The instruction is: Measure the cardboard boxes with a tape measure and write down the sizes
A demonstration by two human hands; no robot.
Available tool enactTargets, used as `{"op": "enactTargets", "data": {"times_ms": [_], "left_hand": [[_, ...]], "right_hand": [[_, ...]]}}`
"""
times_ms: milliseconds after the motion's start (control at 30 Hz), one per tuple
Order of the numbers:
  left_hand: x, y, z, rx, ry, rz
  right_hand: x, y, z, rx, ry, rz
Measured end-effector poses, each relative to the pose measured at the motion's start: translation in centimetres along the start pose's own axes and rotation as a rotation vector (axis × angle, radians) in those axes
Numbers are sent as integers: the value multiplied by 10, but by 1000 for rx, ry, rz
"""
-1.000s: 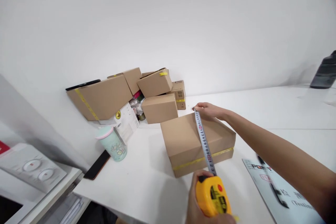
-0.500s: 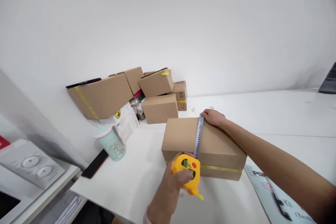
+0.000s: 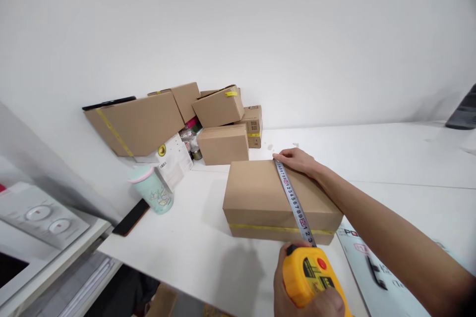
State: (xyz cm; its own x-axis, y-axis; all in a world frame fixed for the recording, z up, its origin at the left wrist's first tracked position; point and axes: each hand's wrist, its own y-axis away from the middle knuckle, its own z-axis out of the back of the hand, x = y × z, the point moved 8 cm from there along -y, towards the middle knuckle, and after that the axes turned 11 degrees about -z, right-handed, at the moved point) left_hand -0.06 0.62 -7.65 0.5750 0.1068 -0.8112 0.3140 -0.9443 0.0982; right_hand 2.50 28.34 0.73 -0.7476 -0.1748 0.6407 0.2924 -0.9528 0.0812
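Note:
A closed cardboard box [image 3: 253,185] with a yellow tape strip along its front lies on the white table. My left hand [image 3: 283,290] is wrapped around a yellow tape measure [image 3: 308,275], thumb over its face, in front of the box and near the bottom of the view. From its case the metal blade [image 3: 292,198] runs slantwise across the box top and past the front edge. At the far top edge, the fingers of my right hand [image 3: 299,161] pinch the blade's end against the box. That forearm reaches in over the box's right side.
Several cardboard boxes [image 3: 223,144] are stacked against the wall. A mint-green cup [image 3: 153,190] and a dark flat object [image 3: 131,218] stand at the left. A printed sheet with a black pen [image 3: 376,273] lies right. A white appliance [image 3: 44,218] is at far left.
My left hand has moved right and nearer with the tape measure, drawing out more blade. The blade now slants the other way. My right fingers have shifted slightly left in view.

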Motion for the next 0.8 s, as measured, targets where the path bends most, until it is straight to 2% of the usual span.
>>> {"op": "enactTargets", "data": {"times_ms": [467,667,800], "left_hand": [[-17,6,0,3,-128,32],[-33,5,2,75,-125,-4],[-36,2,12,108,-158,8]], "right_hand": [[-5,-11,-6,-11,14,-22],[-4,-9,-6,-19,2,-27],[-2,-5,-5,-19,3,-36]]}}
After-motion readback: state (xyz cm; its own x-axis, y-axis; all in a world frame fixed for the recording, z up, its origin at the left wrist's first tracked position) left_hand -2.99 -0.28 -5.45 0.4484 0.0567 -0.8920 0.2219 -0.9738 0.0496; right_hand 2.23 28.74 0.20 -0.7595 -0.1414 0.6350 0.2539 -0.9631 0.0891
